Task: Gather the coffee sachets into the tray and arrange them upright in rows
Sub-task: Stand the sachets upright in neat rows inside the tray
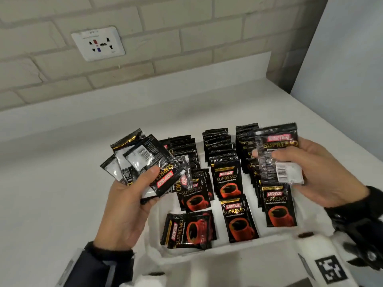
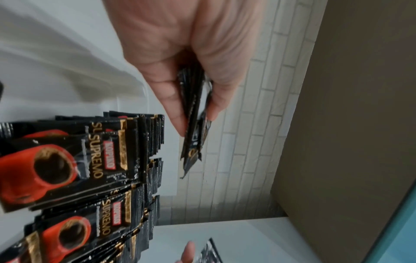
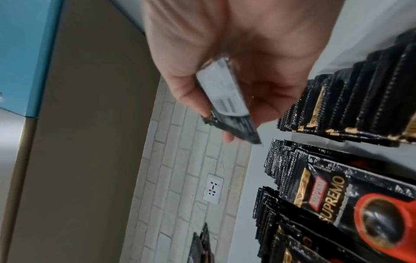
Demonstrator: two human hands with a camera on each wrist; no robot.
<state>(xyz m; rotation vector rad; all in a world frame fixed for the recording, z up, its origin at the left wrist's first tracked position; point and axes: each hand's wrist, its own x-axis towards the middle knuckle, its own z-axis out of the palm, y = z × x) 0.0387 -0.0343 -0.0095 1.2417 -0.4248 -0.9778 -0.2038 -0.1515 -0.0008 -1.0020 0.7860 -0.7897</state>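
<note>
Both hands hover palm-up over the white tray on the counter, the left hand gripping a fanned bunch of sachets, the right hand pinching two sachets above the upright rows.

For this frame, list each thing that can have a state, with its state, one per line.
Left hand: grips a fanned bunch of black coffee sachets, mixed facings.
Right hand: pinches sachets above the right row.
White tray: holds three rows of sachets.
Right row: standing, leaning.
Middle row: standing, front sachet leaning.
Left-row front sachets: lying sideways.
White wall socket: nothing plugged in.
</note>
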